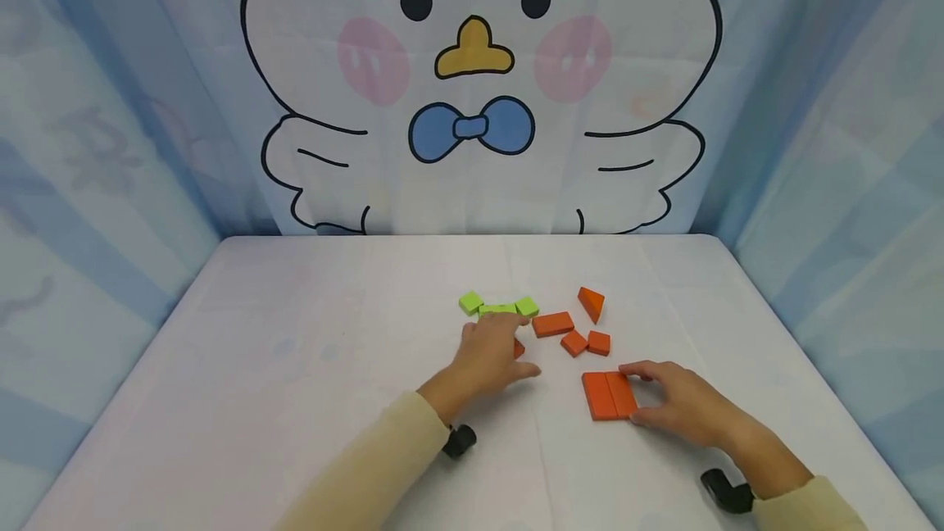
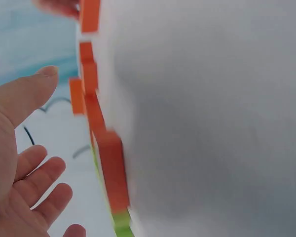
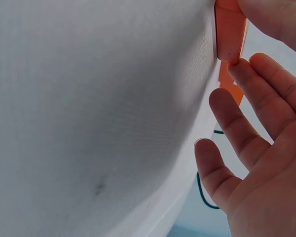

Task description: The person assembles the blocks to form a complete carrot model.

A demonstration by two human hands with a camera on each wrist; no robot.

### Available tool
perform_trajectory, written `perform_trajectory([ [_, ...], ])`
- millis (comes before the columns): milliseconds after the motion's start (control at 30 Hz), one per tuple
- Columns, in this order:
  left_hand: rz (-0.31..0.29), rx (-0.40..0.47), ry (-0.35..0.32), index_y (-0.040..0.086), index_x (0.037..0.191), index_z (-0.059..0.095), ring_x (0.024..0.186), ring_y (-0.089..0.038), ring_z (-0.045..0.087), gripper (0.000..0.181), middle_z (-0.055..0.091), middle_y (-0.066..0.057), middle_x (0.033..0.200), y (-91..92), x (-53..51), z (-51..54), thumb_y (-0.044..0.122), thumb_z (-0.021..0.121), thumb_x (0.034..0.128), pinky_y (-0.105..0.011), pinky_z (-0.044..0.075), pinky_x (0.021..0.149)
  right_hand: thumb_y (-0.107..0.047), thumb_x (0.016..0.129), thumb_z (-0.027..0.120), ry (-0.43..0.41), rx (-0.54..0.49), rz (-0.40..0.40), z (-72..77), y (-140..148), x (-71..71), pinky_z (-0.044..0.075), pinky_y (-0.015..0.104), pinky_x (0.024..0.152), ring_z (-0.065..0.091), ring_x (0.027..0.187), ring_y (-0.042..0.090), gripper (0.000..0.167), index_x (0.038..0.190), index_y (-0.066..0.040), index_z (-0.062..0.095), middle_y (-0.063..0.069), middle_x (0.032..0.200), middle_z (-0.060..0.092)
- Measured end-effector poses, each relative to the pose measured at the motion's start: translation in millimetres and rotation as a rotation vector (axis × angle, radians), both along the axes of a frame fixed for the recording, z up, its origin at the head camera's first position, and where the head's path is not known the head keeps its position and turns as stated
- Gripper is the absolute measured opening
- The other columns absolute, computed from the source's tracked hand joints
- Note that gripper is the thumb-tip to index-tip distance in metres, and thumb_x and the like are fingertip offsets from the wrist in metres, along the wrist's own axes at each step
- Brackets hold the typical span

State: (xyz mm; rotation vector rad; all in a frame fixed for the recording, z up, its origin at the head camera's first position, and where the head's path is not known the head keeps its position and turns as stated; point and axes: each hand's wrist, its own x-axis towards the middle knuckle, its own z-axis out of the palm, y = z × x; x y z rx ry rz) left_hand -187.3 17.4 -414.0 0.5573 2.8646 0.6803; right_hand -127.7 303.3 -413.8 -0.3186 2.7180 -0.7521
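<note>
My right hand (image 1: 689, 404) pinches the right one of two flat orange rectangular blocks (image 1: 622, 396), thumb and a fingertip at its two ends. The other flat orange block (image 1: 599, 397) lies flush along its left side. In the right wrist view the remaining fingers (image 3: 241, 128) extend loosely. My left hand (image 1: 487, 355) hovers over the table with thumb and fingers apart, holding nothing. Partly hidden behind it is an orange block (image 1: 519, 348), which the left wrist view shows as a long orange block (image 2: 113, 170) standing clear of the fingers.
Beyond the left hand lie green blocks: a cube (image 1: 470, 302), a longer piece (image 1: 497, 309) and another cube (image 1: 527, 306). To their right are an orange bar (image 1: 553, 324), two small orange blocks (image 1: 574, 343) and an orange triangle (image 1: 591, 304). A printed curtain (image 1: 472, 187) borders the white table (image 1: 295, 433).
</note>
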Motion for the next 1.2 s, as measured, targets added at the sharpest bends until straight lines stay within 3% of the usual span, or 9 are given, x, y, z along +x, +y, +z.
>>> perform_trajectory([
  [167,0.086,0.003,-0.003,0.015,0.135,0.06,0.116,-0.021,0.05,0.068,0.061,-0.001,0.126,-21.8,-13.7,-3.7,0.045,0.084,0.0797,-0.04,0.038,0.09,-0.029,0.081,0.083,-0.004,0.008,0.001,0.2,0,-0.8,0.043,0.06,0.097,0.054,0.115,0.035,0.065,0.136,-0.004,0.058,0.013,0.13,0.06],
  [400,0.111,0.013,-0.036,0.013,0.129,0.066,0.11,-0.021,0.051,0.063,0.065,0.001,0.117,-30.6,-23.5,-6.8,0.045,0.085,0.0783,-0.042,0.037,0.092,-0.03,0.082,0.083,-0.006,0.011,-0.007,-2.6,2,1.5,0.042,0.061,0.097,0.054,0.117,0.036,0.068,0.139,-0.005,0.056,0.014,0.132,0.059],
  [667,0.089,0.019,-0.034,0.012,0.125,0.067,0.101,-0.02,0.052,0.059,0.063,0.001,0.107,-27.5,-22.6,-13.1,0.043,0.085,0.0786,-0.039,0.038,0.086,-0.03,0.082,0.083,-0.001,0.009,-0.004,-2.6,3,3.0,0.041,0.061,0.099,0.053,0.119,0.037,0.068,0.139,-0.005,0.056,0.015,0.134,0.058],
  [833,0.042,0.039,-0.035,0.013,0.124,0.066,0.103,-0.02,0.053,0.053,0.064,0.002,0.108,-21.7,-20.8,-14.9,0.04,0.083,0.0818,-0.039,0.037,0.083,-0.029,0.082,0.083,0.004,0.003,-0.003,-2.4,3,3.8,0.041,0.061,0.099,0.053,0.12,0.037,0.068,0.139,-0.005,0.056,0.015,0.134,0.058],
  [1000,-0.011,0.064,-0.082,0.015,0.13,0.063,0.114,-0.022,0.05,0.053,0.063,0.003,0.116,-19.1,-18.1,-15.1,0.036,0.08,0.0843,-0.042,0.036,0.091,-0.029,0.082,0.082,0.008,0.002,-0.009,-2.7,3,3.9,0.041,0.061,0.099,0.053,0.119,0.037,0.067,0.139,-0.004,0.056,0.015,0.134,0.059],
  [1200,-0.017,0.081,-0.111,0.017,0.132,0.061,0.116,-0.02,0.048,0.057,0.062,0.004,0.119,-16.5,-14.7,-17.8,0.036,0.083,0.0819,-0.042,0.035,0.095,-0.028,0.083,0.082,0.0,-0.01,-0.02,-4.5,3,5.2,0.041,0.06,0.1,0.053,0.12,0.036,0.067,0.139,-0.004,0.056,0.015,0.134,0.058],
])
